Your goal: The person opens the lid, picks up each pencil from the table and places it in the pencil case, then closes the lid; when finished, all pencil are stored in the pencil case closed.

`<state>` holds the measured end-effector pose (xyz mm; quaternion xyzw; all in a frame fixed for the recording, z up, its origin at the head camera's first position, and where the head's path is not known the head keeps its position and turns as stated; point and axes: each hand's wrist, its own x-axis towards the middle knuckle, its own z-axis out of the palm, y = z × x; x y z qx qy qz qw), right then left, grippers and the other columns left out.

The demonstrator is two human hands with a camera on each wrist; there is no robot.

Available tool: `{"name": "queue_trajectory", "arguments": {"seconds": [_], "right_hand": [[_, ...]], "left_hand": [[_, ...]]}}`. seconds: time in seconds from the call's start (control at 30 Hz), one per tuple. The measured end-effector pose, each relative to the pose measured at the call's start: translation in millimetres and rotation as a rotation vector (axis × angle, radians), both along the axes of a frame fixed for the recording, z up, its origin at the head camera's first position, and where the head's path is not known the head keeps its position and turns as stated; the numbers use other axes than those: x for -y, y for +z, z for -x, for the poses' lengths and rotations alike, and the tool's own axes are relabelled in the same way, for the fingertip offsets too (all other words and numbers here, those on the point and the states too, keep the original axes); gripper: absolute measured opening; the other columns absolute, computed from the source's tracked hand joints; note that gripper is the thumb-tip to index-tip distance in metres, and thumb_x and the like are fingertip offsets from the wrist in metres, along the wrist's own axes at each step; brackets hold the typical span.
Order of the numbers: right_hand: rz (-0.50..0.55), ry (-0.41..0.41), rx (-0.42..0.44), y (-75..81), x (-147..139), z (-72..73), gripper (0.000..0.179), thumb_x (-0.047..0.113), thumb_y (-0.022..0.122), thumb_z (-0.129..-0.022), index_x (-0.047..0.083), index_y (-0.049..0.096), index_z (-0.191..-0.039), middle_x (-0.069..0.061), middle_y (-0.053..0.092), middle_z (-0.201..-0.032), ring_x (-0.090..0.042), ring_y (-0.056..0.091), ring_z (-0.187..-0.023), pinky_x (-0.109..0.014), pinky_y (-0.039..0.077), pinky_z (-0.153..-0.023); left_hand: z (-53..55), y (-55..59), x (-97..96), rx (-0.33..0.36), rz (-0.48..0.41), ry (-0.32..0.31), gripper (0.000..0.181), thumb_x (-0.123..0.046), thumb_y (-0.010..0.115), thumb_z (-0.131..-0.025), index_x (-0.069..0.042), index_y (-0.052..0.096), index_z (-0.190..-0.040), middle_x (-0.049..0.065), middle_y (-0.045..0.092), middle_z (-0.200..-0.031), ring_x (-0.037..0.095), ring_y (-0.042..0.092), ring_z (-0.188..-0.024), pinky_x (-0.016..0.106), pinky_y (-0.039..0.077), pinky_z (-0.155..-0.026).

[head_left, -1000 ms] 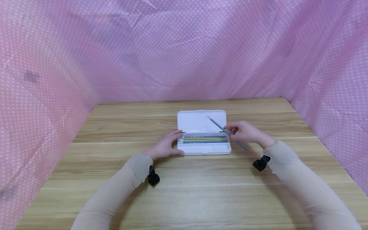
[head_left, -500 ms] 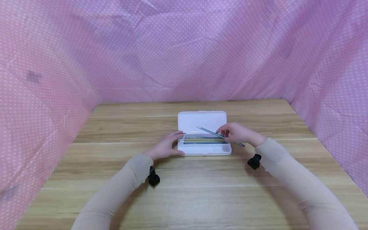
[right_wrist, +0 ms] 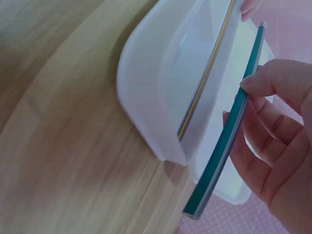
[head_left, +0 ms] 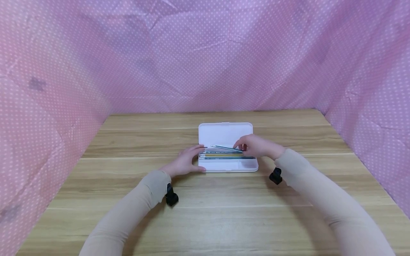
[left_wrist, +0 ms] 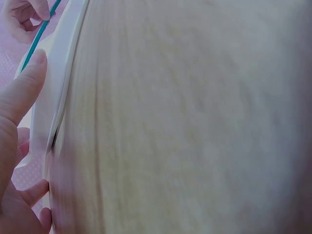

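A white plastic pencil case (head_left: 221,166) lies open on the table, its lid (head_left: 221,133) folded back on the far side. Several pencils (head_left: 221,155), dark green and yellow, lie lengthwise in the back part of the tray. My left hand (head_left: 182,163) holds the case by its left end, thumb at the front corner and fingers at the back one. Between thumb and fingers, my right hand (head_left: 260,146) pinches a green pencil with silver stripes (right_wrist: 233,119). That pencil slants over the tray, its eraser end pointing left in the head view.
The wood-grain table (head_left: 205,217) extends around the case on all sides. Pink polka-dot cloth (head_left: 205,57) hangs behind the table and along both sides. A small black camera sits on each wrist, the right one (head_left: 276,176) low beside the case.
My right hand has moved left and brought the green pencil lower over the tray, turning it closer to parallel with the pencils inside. The left hand stays in place on the case.
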<state>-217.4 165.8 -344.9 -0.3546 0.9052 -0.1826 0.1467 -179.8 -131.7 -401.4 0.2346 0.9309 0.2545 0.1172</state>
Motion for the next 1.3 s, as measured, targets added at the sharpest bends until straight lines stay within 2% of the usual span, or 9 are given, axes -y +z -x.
{"name": "queue_trajectory", "arguments": {"seconds": [0.43,0.73,0.93,1.3], "right_hand": [[-0.048,0.102,-0.071,0.8,27.8,3.8,0.031,-0.005,0.063,-0.081,0.004,0.069,-0.110,-0.005,0.066,-0.091,-0.014,0.054,-0.078,-0.032,0.049,-0.076],[-0.062,0.064,-0.018,-4.3,40.2,11.4,0.030,-0.004,0.061,-0.084,0.006,0.069,-0.111,-0.005,0.067,-0.097,-0.017,0.056,-0.084,-0.036,0.050,-0.086],[-0.065,0.040,0.023,-7.8,42.0,13.4,0.030,-0.004,0.062,-0.085,0.006,0.069,-0.112,-0.006,0.067,-0.099,-0.018,0.055,-0.086,-0.037,0.050,-0.090],[-0.035,0.015,0.044,-11.2,40.0,12.4,0.026,-0.002,0.063,-0.087,0.006,0.069,-0.111,-0.005,0.068,-0.098,-0.016,0.056,-0.087,-0.036,0.050,-0.091]], "left_hand": [[2.3,0.7,0.1,0.006,-0.008,-0.003,0.083,-0.047,0.074,-0.077,-0.018,0.037,-0.146,0.001,0.026,-0.156,0.031,0.022,-0.143,0.064,0.014,-0.111],[2.2,2.8,0.2,0.042,0.003,0.010,0.083,-0.047,0.074,-0.078,-0.021,0.036,-0.147,-0.001,0.025,-0.156,0.029,0.021,-0.143,0.061,0.013,-0.113],[1.6,1.6,0.5,0.032,-0.002,0.008,0.082,-0.047,0.074,-0.078,-0.021,0.037,-0.146,0.000,0.026,-0.156,0.030,0.022,-0.143,0.062,0.014,-0.112],[1.4,-0.9,0.2,0.020,-0.012,0.008,0.082,-0.048,0.074,-0.077,-0.021,0.038,-0.146,0.000,0.027,-0.156,0.029,0.023,-0.143,0.064,0.014,-0.111]]}}
